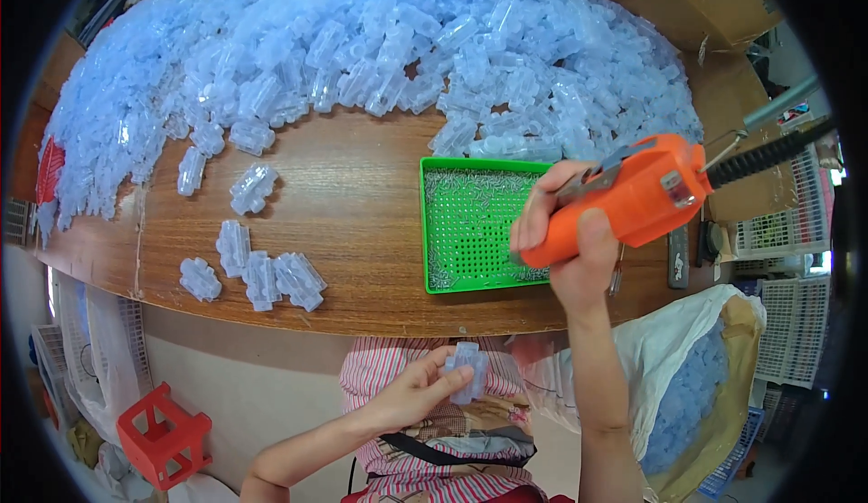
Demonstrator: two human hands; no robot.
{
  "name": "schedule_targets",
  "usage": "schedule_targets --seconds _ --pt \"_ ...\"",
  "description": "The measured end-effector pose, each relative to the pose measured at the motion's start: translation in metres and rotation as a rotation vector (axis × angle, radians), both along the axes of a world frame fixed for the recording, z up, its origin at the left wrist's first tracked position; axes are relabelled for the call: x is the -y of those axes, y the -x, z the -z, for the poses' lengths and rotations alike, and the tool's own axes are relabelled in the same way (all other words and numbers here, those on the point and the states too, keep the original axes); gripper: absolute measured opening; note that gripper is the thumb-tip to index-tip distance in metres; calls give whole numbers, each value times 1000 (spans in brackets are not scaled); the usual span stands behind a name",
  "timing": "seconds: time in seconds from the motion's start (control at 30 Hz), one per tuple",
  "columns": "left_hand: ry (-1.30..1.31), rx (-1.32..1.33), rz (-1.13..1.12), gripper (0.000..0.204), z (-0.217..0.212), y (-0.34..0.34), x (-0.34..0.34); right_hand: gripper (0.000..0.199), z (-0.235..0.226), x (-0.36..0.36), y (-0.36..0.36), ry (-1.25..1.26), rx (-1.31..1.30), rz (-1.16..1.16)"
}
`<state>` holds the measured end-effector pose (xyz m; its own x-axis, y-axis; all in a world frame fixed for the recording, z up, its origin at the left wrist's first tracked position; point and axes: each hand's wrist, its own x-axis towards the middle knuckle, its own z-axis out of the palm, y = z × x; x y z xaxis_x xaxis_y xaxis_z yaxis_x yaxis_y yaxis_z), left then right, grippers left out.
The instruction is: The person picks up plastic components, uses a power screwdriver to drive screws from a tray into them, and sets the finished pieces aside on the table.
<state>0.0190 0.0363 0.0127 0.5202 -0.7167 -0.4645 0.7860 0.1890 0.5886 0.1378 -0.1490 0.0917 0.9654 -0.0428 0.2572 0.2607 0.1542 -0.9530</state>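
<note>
Just below the table's front edge, my left hand (411, 394) pinches a small clear plastic part (467, 369) between thumb and fingers. My right hand (583, 263) is wrapped round an orange electric screwdriver (646, 186) with a lever on its side and a black coiled cable. The tool is held over the right side of a green tray (425, 241); its tip is hidden behind my fingers and the tool's body. Small metal screws (452, 186) lie scattered in the tray, thickest along its far and left sides.
A big heap of similar clear plastic parts (380, 33) covers the far table. Several loose ones (262, 279) lie at the left front. A white sack (696, 308) of such parts stands at lower right, a red stool (165, 437) at lower left. Cardboard (741, 168) edges the right side.
</note>
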Motion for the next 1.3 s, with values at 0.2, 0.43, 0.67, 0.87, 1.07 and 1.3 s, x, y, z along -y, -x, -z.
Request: schedule_targets --seconds 0.2,0.43,0.67,0.87,1.07,1.3 --pt "-28 35 -152 34 9 3 15 64 25 -11 15 -36 -35 -50" --pt "-69 57 -207 32 17 4 13 67 35 -13 20 -47 -8 0" --pt "-83 36 -212 35 14 5 14 67 39 -15 19 -23 -8 2" --pt "-64 23 -226 36 13 4 15 68 39 -13 18 -59 -20 11" --pt "-98 71 -236 33 12 3 16 68 39 -16 20 -26 -18 -17" --pt "-73 27 -265 31 13 4 21 69 9 0 31 -148 161 -197"
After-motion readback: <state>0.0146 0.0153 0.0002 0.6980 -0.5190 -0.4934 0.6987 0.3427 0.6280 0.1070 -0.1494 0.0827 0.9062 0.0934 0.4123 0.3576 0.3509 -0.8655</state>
